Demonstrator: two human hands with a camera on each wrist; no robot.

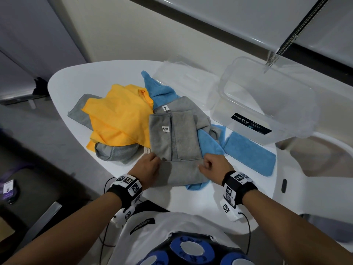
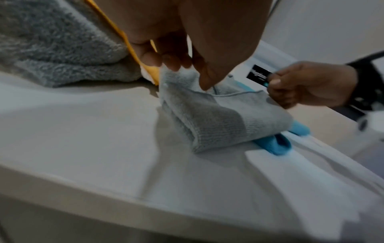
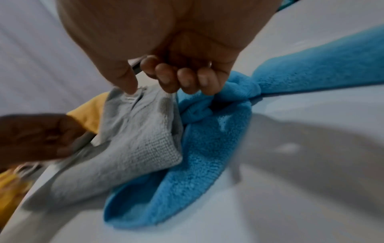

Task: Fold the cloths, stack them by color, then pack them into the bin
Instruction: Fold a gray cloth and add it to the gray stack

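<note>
Head view: left hand (image 1: 150, 165) and right hand (image 1: 214, 166) pinch grey cloth (image 1: 183, 169), covering blue cloth (image 1: 196, 185).

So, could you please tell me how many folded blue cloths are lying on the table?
1: a folded blue cloth lies flat right of the pile, before the clear bin. Other blue cloths are unfolded; more may be hidden.

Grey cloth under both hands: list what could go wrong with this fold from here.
1. Both hands, left and right, pinch the grey cloth only at its near edge, so its layers may slip apart.
2. It lies partly on a loose blue cloth, which could drag along or bunch under it.
3. The yellow cloth touches its left side, so the colors may get mixed when stacking.
</note>
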